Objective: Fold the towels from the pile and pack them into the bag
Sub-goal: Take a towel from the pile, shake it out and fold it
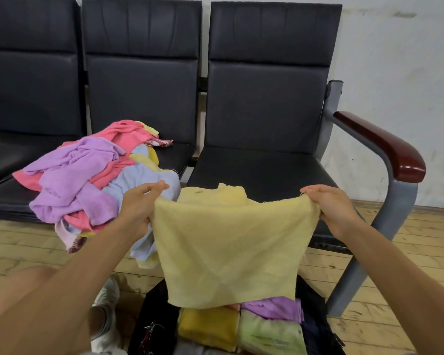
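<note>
holding the yellow towel [228, 247] up by its top corners, why?
left hand [139, 204] pinches one corner and right hand [330, 204] the other, fingers curled on the cloth, so it hangs flat, ready for folding i'd say.
and the rest?
pile [87, 180] sits heaped on the bench [262, 170] at ten o'clock, close to the left arm. bag [155, 313] lies open on the floor at six o'clock, below the towel, with folded towels [267, 329] already inside.

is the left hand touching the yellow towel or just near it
Touching. The head view shows the left hand pinching a top corner of the yellow towel, which hangs from that grip.
</note>
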`<state>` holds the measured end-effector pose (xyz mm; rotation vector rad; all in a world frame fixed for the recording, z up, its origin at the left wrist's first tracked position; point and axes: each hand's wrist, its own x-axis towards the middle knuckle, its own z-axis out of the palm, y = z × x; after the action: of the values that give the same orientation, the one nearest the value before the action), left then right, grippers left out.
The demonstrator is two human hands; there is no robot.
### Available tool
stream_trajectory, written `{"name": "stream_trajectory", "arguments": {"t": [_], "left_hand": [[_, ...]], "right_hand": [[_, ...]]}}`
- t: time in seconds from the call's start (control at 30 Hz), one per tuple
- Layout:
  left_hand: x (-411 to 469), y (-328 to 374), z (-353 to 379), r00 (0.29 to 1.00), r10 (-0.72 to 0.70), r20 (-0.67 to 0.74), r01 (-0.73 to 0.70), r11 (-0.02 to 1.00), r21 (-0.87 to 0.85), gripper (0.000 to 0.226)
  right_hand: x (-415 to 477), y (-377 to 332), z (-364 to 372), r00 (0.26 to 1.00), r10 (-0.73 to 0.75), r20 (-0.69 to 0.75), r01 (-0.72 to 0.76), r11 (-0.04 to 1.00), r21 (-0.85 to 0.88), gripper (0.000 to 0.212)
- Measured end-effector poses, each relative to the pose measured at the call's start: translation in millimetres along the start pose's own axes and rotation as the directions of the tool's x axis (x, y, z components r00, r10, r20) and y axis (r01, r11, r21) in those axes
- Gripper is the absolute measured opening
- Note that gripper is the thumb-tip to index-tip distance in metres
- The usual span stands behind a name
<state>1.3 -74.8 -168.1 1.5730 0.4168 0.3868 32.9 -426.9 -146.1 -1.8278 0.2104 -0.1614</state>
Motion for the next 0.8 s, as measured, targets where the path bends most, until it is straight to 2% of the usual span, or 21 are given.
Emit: {"name": "stream_trajectory", "arguments": {"t": [0.1,0.2,0.27,0.33,0.37,0.47,0.53,0.6,0.67,0.73,0.8], "left_hand": [[-1.5,0.1,-1.3,0.998,-0.045,-0.049,0.044,0.999,-0.024,0.019],[-4.7,0.0,-5.6,1.000,0.020,-0.016,-0.019,0.999,0.047,0.023],[-7.2,-0.4,-8.9,0.989,0.151,-0.002,-0.147,0.962,0.229,0.026],[-9.2,-1.4,-11.7,0.960,0.278,0.042,-0.267,0.854,0.446,0.031],[-8.9,-2.4,-12.8,0.950,0.304,0.072,-0.299,0.818,0.492,0.035],[-9.7,-0.8,-16.6,0.949,0.260,0.176,-0.314,0.803,0.507,0.044],[-8.9,-0.2,-19.7,0.945,0.205,0.253,-0.315,0.777,0.546,0.045],[-6.2,-0.9,-23.3,0.938,0.154,0.311,-0.319,0.735,0.598,0.044],[-3.1,-2.3,-25.7,0.924,0.112,0.366,-0.333,0.708,0.623,0.043],[-4.0,0.0,-26.1,0.899,0.079,0.432,-0.362,0.688,0.629,0.025],[-5.4,2.2,-26.8,0.856,0.092,0.508,-0.468,0.555,0.688,0.016]], "right_hand": [[0.9,0.0,-2.4,0.998,-0.022,0.053,0.026,0.997,-0.068,0.015],[2.2,-0.6,-6.7,0.993,-0.047,0.111,0.061,0.990,-0.127,0.012],[1.1,-3.7,-10.3,0.983,-0.049,0.176,0.079,0.983,-0.165,0.011],[0.4,-5.4,-13.2,0.969,-0.056,0.240,0.115,0.965,-0.238,0.010],[0.3,-5.5,-13.5,0.962,-0.065,0.267,0.146,0.943,-0.298,0.012],[-1.0,-4.0,-9.1,0.942,-0.101,0.320,0.263,0.816,-0.515,0.025],[-0.5,-0.7,-5.2,0.924,-0.176,0.339,0.363,0.678,-0.639,0.035],[0.8,2.9,-1.1,0.898,-0.259,0.355,0.438,0.585,-0.682,0.042],[4.4,7.4,3.5,0.887,-0.310,0.344,0.462,0.572,-0.678,0.042],[7.2,10.2,6.2,0.881,-0.357,0.310,0.467,0.564,-0.681,0.029],[9.7,12.6,5.1,0.887,-0.368,0.280,0.449,0.543,-0.709,0.018]]}}
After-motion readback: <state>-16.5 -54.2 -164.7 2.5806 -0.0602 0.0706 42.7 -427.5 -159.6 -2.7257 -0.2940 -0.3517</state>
